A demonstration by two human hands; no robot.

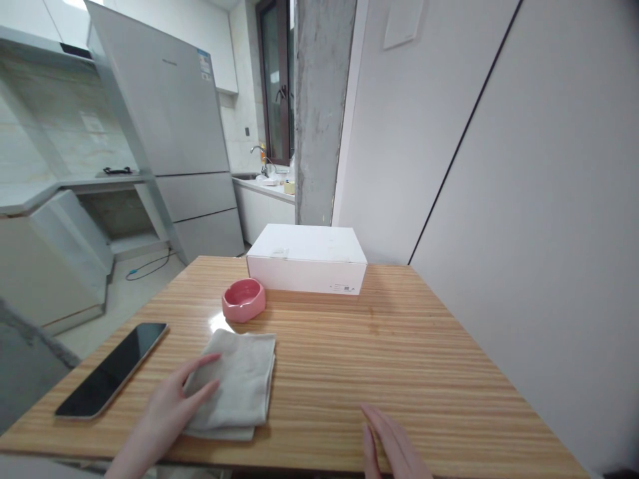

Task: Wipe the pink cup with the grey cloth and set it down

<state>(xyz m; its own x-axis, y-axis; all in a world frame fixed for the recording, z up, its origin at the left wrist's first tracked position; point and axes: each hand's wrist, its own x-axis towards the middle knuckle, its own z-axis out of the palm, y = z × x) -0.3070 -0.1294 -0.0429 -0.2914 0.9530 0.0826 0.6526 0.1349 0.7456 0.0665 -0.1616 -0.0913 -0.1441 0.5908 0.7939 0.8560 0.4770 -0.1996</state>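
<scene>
Lightly, the left hand (167, 414) touches a folded cloth (234, 379) near the table edge (309, 460).

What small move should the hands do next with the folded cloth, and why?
Probably the left hand should pinch the edge of the folded beige cloth and lift it a little, because its fingers already rest on that cloth, while the right hand is empty and farther away.

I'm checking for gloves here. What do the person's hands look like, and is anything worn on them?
The left hand and right hand are bare and slim, with no gloves, rings or watch; no sleeve shows.
</scene>
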